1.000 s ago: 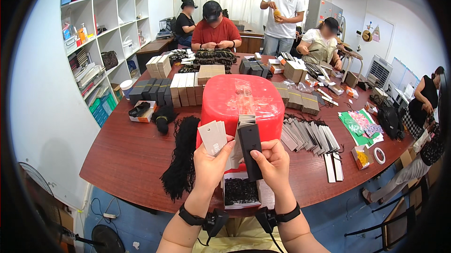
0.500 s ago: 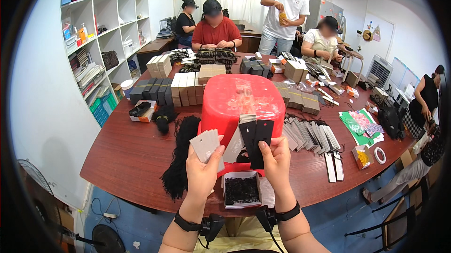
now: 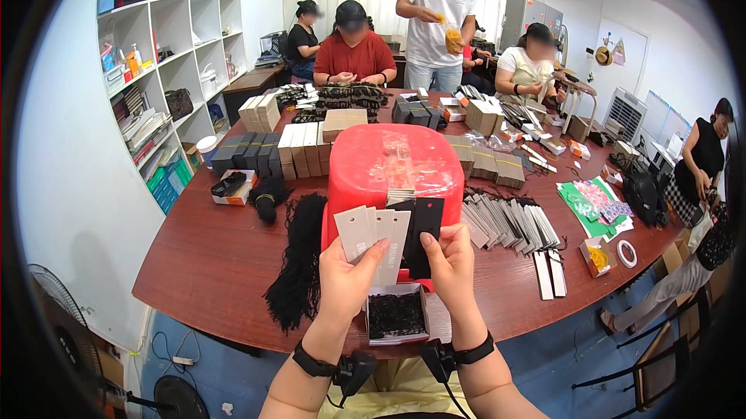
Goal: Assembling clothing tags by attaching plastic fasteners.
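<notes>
Fanned out in my left hand [image 3: 346,275] are several pale grey hang tags [image 3: 382,242], each with a small punched hole near its top. My right hand [image 3: 451,260] pinches black hang tags [image 3: 427,225] upright beside them, with thumb in front. The two sets meet edge to edge. Right behind them stands an upturned red plastic tub [image 3: 365,156] with clear tape over its top. Below my hands, a small white box [image 3: 398,339] holds short black strings [image 3: 396,312]. A bundle of long black cords [image 3: 299,263] hangs close to my left hand.
Tags with black strings [image 3: 517,225] lie fanned out right of the tub. Banded stacks of grey and dark tags [image 3: 299,151] stand behind it. At the right are a small box with yellow bands [image 3: 598,256] and a white tape roll [image 3: 627,253]. Several people work around the table [image 3: 210,263].
The pale tags in my left hand have spread into a wider fan and moved right, against the black tags. The standing person across the table has shifted left with the yellow container.
</notes>
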